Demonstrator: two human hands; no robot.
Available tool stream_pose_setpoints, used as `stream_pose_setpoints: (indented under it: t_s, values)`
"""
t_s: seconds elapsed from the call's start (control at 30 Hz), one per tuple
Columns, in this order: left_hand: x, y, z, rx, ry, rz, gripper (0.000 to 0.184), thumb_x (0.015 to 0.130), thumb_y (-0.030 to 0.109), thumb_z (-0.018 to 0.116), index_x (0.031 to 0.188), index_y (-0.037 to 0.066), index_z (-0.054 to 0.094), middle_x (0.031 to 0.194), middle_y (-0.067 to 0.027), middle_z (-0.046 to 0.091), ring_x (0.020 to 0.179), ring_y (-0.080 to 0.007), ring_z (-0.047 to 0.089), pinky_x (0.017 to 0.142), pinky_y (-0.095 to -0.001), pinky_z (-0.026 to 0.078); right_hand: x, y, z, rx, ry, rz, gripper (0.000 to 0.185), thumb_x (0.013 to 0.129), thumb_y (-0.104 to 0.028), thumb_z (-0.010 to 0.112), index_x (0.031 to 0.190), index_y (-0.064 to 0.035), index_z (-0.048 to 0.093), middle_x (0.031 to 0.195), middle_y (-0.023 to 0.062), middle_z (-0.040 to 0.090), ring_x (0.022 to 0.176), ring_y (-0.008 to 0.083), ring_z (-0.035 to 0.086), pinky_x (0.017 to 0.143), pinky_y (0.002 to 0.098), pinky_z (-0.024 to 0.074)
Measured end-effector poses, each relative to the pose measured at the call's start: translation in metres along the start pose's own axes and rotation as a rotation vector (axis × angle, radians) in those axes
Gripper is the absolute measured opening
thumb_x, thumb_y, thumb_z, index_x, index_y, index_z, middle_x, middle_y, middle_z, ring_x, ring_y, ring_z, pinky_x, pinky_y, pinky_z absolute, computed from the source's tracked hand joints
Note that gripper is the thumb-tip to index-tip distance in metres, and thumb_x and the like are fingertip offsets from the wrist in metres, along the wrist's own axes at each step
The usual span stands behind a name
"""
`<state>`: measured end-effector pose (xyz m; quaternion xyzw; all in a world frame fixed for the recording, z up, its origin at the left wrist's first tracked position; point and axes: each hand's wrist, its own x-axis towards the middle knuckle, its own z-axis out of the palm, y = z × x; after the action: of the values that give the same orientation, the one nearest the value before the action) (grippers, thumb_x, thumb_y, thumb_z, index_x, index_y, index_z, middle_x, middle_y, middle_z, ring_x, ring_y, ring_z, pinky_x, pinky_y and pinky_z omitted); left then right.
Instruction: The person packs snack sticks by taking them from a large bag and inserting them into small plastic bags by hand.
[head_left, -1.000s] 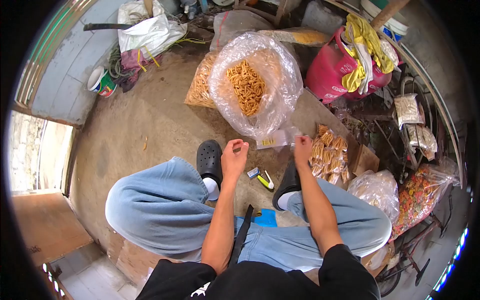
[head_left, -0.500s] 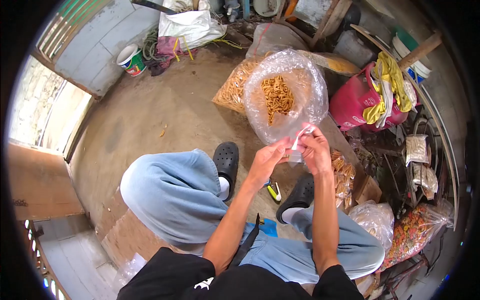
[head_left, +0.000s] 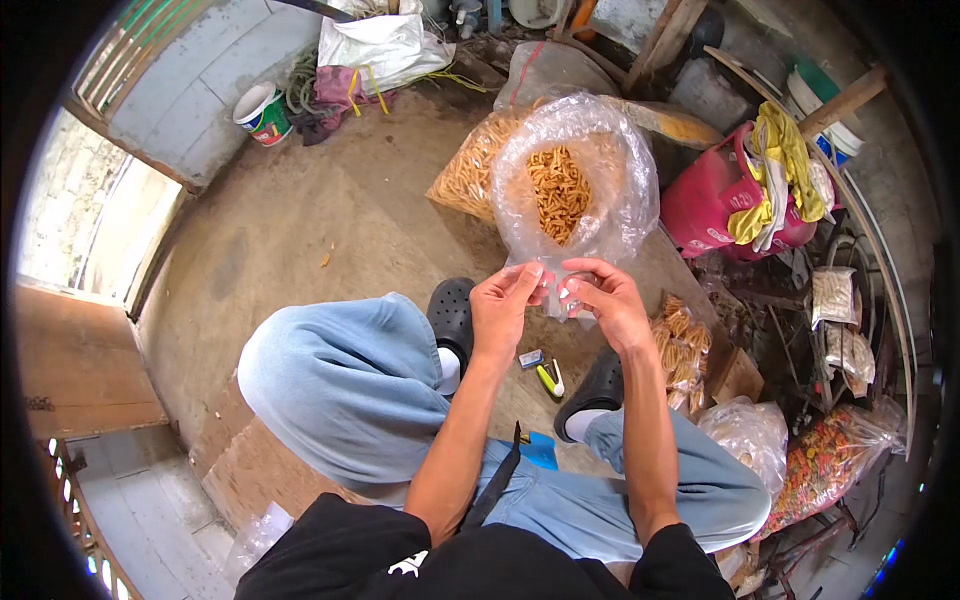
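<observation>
Both my hands are raised in front of the big open plastic sack (head_left: 640, 190) of brown fried snack sticks (head_left: 558, 195). Between them is a small clear plastic bag (head_left: 567, 302). My left hand (head_left: 505, 305) pinches its left side with thumb and forefinger. On the other side my right hand (head_left: 612, 308) grips the bag with thumb and curled fingers. The bag's mouth and any print on it are hard to make out. Below the hands, a green and white stapler (head_left: 550, 380) and a small blue and white box (head_left: 531, 358) lie on the floor.
Filled snack packets (head_left: 682, 350) lie right of my right shoe (head_left: 595, 390). A pink tub (head_left: 710, 195) draped with yellow cloth stands at the right. A bag of colourful snacks (head_left: 835, 460) sits lower right. A white and green bucket (head_left: 263, 113) stands at far left.
My left hand has turned more upright and moved slightly left. My right hand has lowered and shifted left. The red and white strip on the bag shows less, and the small box is now uncovered.
</observation>
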<state>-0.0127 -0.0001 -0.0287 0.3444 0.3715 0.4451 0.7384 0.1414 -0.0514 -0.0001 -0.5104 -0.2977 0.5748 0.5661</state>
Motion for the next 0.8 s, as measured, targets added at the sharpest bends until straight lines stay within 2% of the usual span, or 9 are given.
stream_pose_setpoints:
  t_s: [0.17, 0.23, 0.37, 0.43, 0.47, 0.53, 0.57, 0.63, 0.8]
  values:
    - [0.006, -0.017, -0.01, 0.123, -0.035, 0.005, 0.024, 0.086, 0.026, 0.069, 0.09, 0.003, 0.068, 0.082, -0.0041, 0.069, 0.069, -0.0086, 0.06, 0.064, -0.0227, 0.047, 0.006, 0.011, -0.019, -0.165, -0.054, 0.057, 0.019, 0.085, -0.013, 0.067, 0.101, -0.0025, 0.064, 0.084, 0.0033, 0.066, 0.072, 0.0096, 0.059, 0.059, 0.0239, 0.0461]
    - [0.007, -0.022, -0.011, 0.283, -0.053, -0.116, 0.028, 0.085, 0.03, 0.07, 0.093, 0.003, 0.067, 0.085, -0.0039, 0.068, 0.072, -0.009, 0.061, 0.063, -0.0216, 0.046, 0.011, 0.02, -0.039, -0.218, -0.082, 0.087, 0.018, 0.086, -0.015, 0.067, 0.098, -0.0029, 0.065, 0.085, 0.0029, 0.067, 0.073, 0.0085, 0.059, 0.059, 0.0228, 0.0449]
    - [0.006, -0.029, -0.01, 0.314, 0.05, -0.182, 0.032, 0.086, 0.033, 0.068, 0.1, 0.004, 0.065, 0.093, -0.0039, 0.068, 0.077, -0.0097, 0.061, 0.065, -0.022, 0.046, 0.016, 0.054, -0.103, -0.331, 0.041, 0.31, 0.018, 0.083, -0.022, 0.068, 0.091, -0.0056, 0.066, 0.081, 0.0005, 0.066, 0.066, 0.0043, 0.056, 0.054, 0.0204, 0.039]
    - [0.009, -0.027, -0.013, 0.349, 0.055, -0.17, 0.034, 0.087, 0.034, 0.066, 0.105, 0.005, 0.063, 0.101, -0.0038, 0.067, 0.082, -0.0109, 0.062, 0.068, -0.0236, 0.046, 0.022, 0.101, -0.159, -0.602, 0.103, 0.592, 0.022, 0.079, -0.023, 0.067, 0.091, -0.0036, 0.066, 0.081, 0.005, 0.067, 0.067, 0.0097, 0.059, 0.057, 0.0239, 0.0425]
    - [0.011, -0.028, -0.016, 0.35, 0.038, -0.166, 0.032, 0.088, 0.032, 0.066, 0.106, 0.006, 0.063, 0.103, -0.0034, 0.066, 0.084, -0.0118, 0.062, 0.071, -0.0253, 0.047, 0.022, 0.127, -0.18, -0.597, 0.107, 0.594, 0.022, 0.079, -0.023, 0.067, 0.091, -0.0036, 0.066, 0.081, 0.005, 0.067, 0.067, 0.0097, 0.059, 0.057, 0.0239, 0.0425]
    - [0.013, -0.029, -0.016, 0.36, 0.043, -0.171, 0.032, 0.088, 0.031, 0.066, 0.107, 0.005, 0.062, 0.102, -0.0036, 0.066, 0.084, -0.012, 0.062, 0.071, -0.0256, 0.047, 0.018, 0.168, -0.207, -0.933, 0.409, 0.608, 0.018, 0.081, -0.021, 0.061, 0.087, -0.0054, 0.065, 0.082, 0.0095, 0.068, 0.073, 0.0158, 0.064, 0.059, 0.028, 0.0471]
    - [0.012, -0.031, -0.017, 0.367, 0.054, -0.179, 0.032, 0.088, 0.03, 0.066, 0.108, 0.005, 0.061, 0.102, -0.0038, 0.066, 0.084, -0.0122, 0.062, 0.071, -0.0259, 0.047, 0.011, 0.174, -0.206, -0.929, 0.411, 0.613, 0.018, 0.081, -0.021, 0.061, 0.087, -0.0054, 0.065, 0.082, 0.0095, 0.068, 0.073, 0.0158, 0.064, 0.059, 0.028, 0.0471]
    - [0.012, -0.033, -0.017, 0.375, 0.049, -0.186, 0.032, 0.088, 0.03, 0.066, 0.108, 0.005, 0.061, 0.102, -0.004, 0.066, 0.084, -0.0124, 0.063, 0.071, -0.0259, 0.047, 0.002, 0.185, -0.197, -1.215, 0.694, 0.347, 0.029, 0.077, -0.022, 0.054, 0.096, -0.0023, 0.063, 0.094, 0.0204, 0.067, 0.091, 0.0367, 0.064, 0.078, 0.0451, 0.0488]
    - [0.014, -0.037, -0.017, 0.389, 0.065, -0.209, 0.033, 0.088, 0.029, 0.066, 0.108, 0.004, 0.061, 0.102, -0.0044, 0.067, 0.083, -0.0126, 0.063, 0.07, -0.0261, 0.048, 0.005, 0.197, -0.184, -1.273, 0.771, 0.41, 0.039, 0.079, -0.023, 0.053, 0.112, -0.0031, 0.057, 0.111, 0.0228, 0.061, 0.1, 0.0404, 0.06, 0.084, 0.0487, 0.0461]
